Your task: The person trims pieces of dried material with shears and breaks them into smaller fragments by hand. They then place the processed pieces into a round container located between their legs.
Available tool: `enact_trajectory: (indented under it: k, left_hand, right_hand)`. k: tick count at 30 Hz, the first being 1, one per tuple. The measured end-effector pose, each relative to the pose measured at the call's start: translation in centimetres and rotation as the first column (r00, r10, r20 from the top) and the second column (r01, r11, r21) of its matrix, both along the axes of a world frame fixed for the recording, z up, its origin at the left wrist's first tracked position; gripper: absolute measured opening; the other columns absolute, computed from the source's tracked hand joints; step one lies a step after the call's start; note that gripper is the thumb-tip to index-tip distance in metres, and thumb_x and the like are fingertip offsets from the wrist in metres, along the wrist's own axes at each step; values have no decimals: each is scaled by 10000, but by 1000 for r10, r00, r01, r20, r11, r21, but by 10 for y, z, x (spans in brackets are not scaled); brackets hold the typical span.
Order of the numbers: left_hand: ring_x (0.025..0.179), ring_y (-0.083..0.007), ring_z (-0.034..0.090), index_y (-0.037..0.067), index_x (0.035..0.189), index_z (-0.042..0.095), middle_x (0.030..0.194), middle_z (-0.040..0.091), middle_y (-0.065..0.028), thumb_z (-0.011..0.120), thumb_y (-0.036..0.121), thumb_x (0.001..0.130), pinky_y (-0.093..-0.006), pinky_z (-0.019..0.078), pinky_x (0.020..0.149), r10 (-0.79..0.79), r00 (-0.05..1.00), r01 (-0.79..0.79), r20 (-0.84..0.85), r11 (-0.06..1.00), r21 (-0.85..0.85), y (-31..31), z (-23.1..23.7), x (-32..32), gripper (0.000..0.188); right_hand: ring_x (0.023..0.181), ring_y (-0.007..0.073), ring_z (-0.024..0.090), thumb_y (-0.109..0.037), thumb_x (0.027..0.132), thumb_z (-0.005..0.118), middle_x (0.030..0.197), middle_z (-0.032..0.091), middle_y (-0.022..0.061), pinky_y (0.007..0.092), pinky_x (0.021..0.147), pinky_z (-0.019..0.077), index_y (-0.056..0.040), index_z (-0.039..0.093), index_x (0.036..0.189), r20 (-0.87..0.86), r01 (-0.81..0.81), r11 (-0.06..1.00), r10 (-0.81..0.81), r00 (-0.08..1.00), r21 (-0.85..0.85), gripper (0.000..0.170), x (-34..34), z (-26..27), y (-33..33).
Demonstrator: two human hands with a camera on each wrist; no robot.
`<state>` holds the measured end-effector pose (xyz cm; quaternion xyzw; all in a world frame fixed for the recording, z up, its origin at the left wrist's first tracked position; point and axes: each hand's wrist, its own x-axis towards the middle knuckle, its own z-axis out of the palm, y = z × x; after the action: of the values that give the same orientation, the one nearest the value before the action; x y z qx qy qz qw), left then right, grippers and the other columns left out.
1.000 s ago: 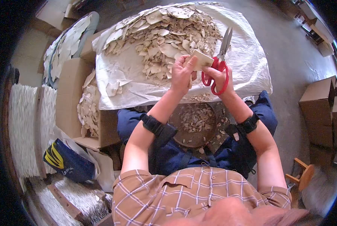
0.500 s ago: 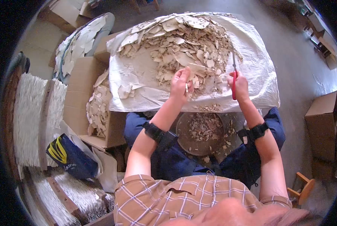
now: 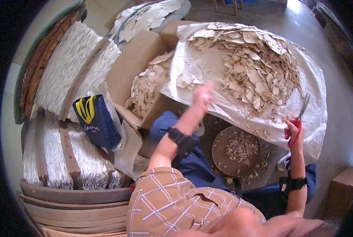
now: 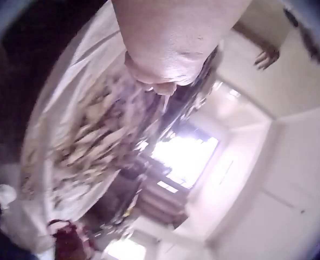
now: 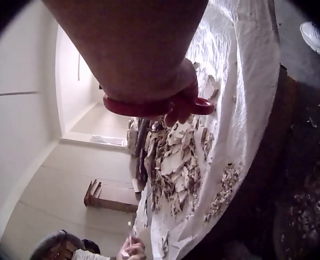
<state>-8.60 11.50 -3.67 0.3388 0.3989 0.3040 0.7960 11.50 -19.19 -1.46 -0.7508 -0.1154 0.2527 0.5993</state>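
In the head view my left hand [image 3: 203,96] is motion-blurred over the near left edge of the white sheet [image 3: 202,59], close to a small group of pale flat pieces [image 3: 186,81]. A thin pale piece [image 4: 166,103] sticks out from its fingers in the left wrist view. My right hand [image 3: 297,134] grips scissors [image 3: 303,108] by their red handles, over the sheet's right side, blades pointing up and away. Between the hands lies a large heap of pale, brown-edged flat pieces [image 3: 255,75].
Left of the sheet stands a cardboard box [image 3: 135,59] holding more pale pieces [image 3: 147,87]. Nearby are a blue bag [image 3: 97,122] and tall stacks of thin white sheets [image 3: 68,71]. A round container [image 3: 236,150] with scraps sits on the floor between the legs.
My hands have moved apart: the left swung leftward from the heap's near edge, the right stays at the sheet's right with the scissors. The head view has turned left.
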Motion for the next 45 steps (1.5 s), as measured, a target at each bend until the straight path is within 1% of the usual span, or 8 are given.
enact_trajectory:
  k: [5,10,14,17,25,31,36,45]
  left_hand:
    - [405,-82,386,124,1005,409,714,537,-45,532,409,802,-182,349,360,604,786,-572,134,792,-212,117,8,-72,371]
    - [383,-71,334,98,921,500,651,521,-45,505,378,837,-192,275,350,280,910,-216,307,950,-226,80,-8,-41,293]
    - [382,-60,293,67,893,567,555,400,10,489,377,847,-192,248,345,-166,833,292,528,942,-164,40,9,-10,323]
    - [391,-61,289,72,895,551,551,391,16,478,392,849,-191,245,350,-270,789,375,552,923,-85,23,14,2,332]
    - [416,-102,310,110,818,470,541,364,11,417,381,878,-232,242,365,-97,987,136,127,928,-348,-50,-11,72,282]
    - [384,-111,343,81,832,437,504,377,2,405,367,883,-279,303,358,-143,978,175,150,956,-234,-122,-12,119,293]
    - [496,-140,436,52,810,487,615,480,-39,398,365,887,-291,394,468,-197,963,234,185,951,-202,-141,-6,129,335]
    - [794,-191,548,41,981,458,884,555,-92,406,83,863,-297,463,723,-323,922,365,211,908,-204,-158,-12,105,135]
  right_hand:
    - [378,117,432,-126,716,574,541,477,51,231,310,313,-16,492,808,-139,84,985,-64,988,147,165,-8,9,-9]
    - [384,118,444,-117,710,577,549,479,46,226,320,352,-19,473,831,-164,108,978,-79,983,178,188,-9,7,-2]
    - [383,137,451,-120,699,590,549,478,59,259,315,356,-12,483,806,-196,70,983,-36,980,169,186,-7,-3,-4]
    - [380,135,448,-114,696,592,547,470,58,256,311,353,-12,476,792,-203,80,981,-44,978,175,182,-12,2,-1]
    - [447,121,479,-106,720,612,625,491,39,258,300,363,-41,461,806,-364,-56,954,166,917,294,186,-27,-2,24]
    - [516,90,495,-166,682,690,631,537,26,216,445,394,-32,545,777,53,-335,939,332,942,80,219,-54,6,48]
    - [480,92,531,-127,667,680,619,571,45,221,424,416,-6,553,783,-77,-93,976,110,991,195,210,-53,9,48]
    - [520,66,500,-215,696,696,615,554,21,201,452,392,-32,575,752,96,-158,979,147,985,127,226,-34,0,36]
